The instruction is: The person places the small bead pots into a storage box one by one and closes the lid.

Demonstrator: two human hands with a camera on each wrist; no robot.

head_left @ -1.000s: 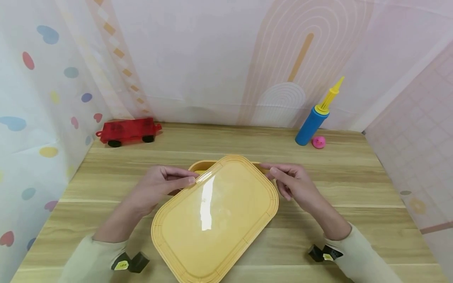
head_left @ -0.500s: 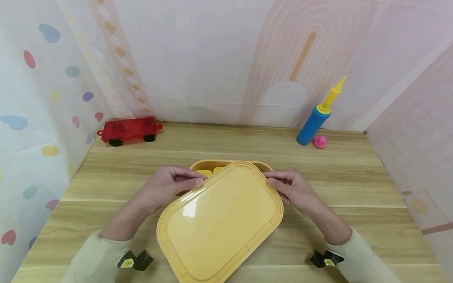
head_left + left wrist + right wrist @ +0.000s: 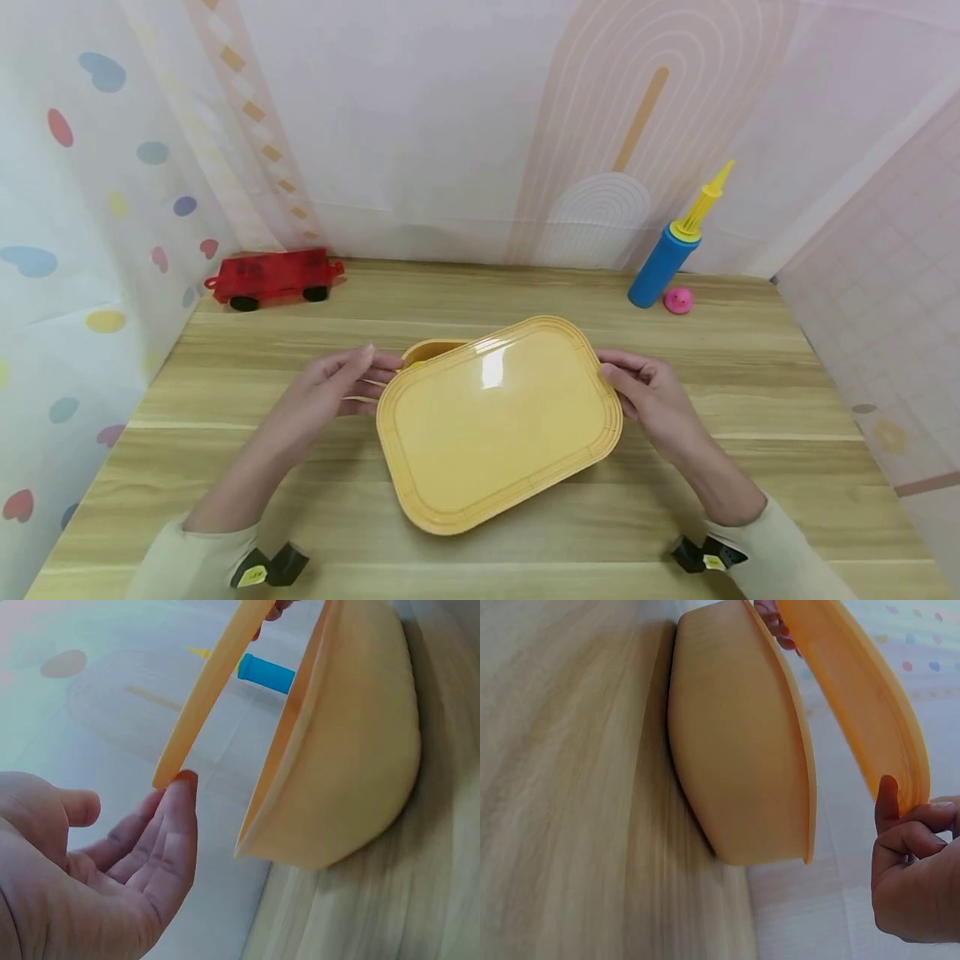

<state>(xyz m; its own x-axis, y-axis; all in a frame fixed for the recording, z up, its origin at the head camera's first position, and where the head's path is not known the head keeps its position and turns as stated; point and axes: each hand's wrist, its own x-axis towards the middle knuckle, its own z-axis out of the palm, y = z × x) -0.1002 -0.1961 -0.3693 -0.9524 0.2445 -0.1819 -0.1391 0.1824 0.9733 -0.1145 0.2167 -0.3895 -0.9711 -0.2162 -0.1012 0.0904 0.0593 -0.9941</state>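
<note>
A yellow rectangular lid (image 3: 502,417) with rounded corners hangs tilted above a matching box (image 3: 360,750), covering most of it in the head view. Only the box's back left rim and a bit of something yellow inside peek out there. My right hand (image 3: 652,400) pinches the lid's right end between thumb and fingers; the right wrist view shows a fingertip (image 3: 887,796) under its edge. At the other end my left hand (image 3: 330,392) has its fingers extended, fingertips touching the lid's edge from below, thumb raised away from it. A gap separates lid and box in both wrist views.
A red toy wagon base (image 3: 273,277) with black wheels stands at the back left of the wooden table (image 3: 480,300). At the back right are a blue and yellow hand pump (image 3: 667,258) and a pink toy duck (image 3: 678,301). Patterned cloth hangs behind.
The lid has swung round closer to level and moved up and right over the box. My right hand took hold of its edge; my left thumb has come off it.
</note>
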